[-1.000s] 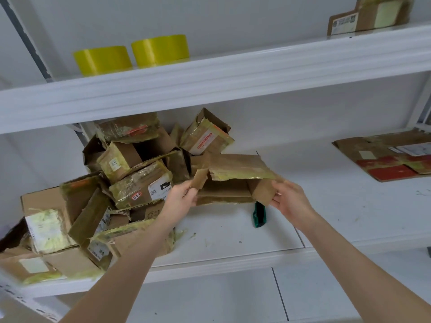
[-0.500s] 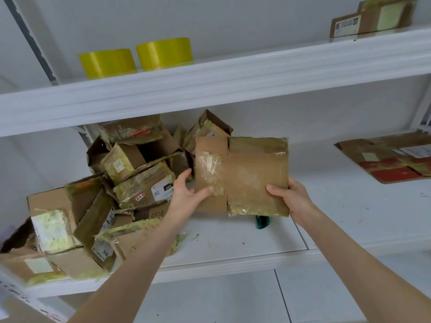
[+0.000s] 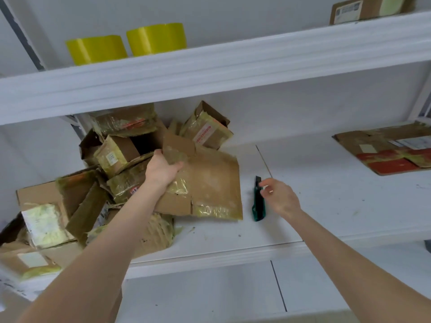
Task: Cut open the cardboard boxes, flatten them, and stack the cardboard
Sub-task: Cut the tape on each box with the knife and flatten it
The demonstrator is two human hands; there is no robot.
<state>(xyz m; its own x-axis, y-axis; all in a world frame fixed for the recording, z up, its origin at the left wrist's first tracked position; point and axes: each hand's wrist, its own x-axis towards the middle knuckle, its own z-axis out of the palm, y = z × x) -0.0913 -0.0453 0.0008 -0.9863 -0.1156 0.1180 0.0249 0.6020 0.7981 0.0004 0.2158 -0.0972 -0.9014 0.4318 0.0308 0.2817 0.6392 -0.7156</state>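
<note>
A taped brown cardboard box (image 3: 210, 183), pressed nearly flat, lies tilted on the white shelf (image 3: 326, 206) against a heap of boxes. My left hand (image 3: 162, 169) grips its upper left flap. A green utility knife (image 3: 257, 201) lies on the shelf just right of the box. My right hand (image 3: 277, 197) hovers over the knife, fingers apart, fingertips at its upper part; I cannot tell whether they touch it. A stack of flattened cardboard (image 3: 391, 150) with red tape rests at the far right of the shelf.
A heap of several taped cardboard boxes (image 3: 93, 187) fills the shelf's left side. Two yellow tape rolls (image 3: 126, 44) and another box (image 3: 370, 8) sit on the upper shelf (image 3: 233, 64), which overhangs the work area.
The box, held upright in both hands before, now lies down on the shelf under my left hand alone. My right hand let go and moved right to the knife.
</note>
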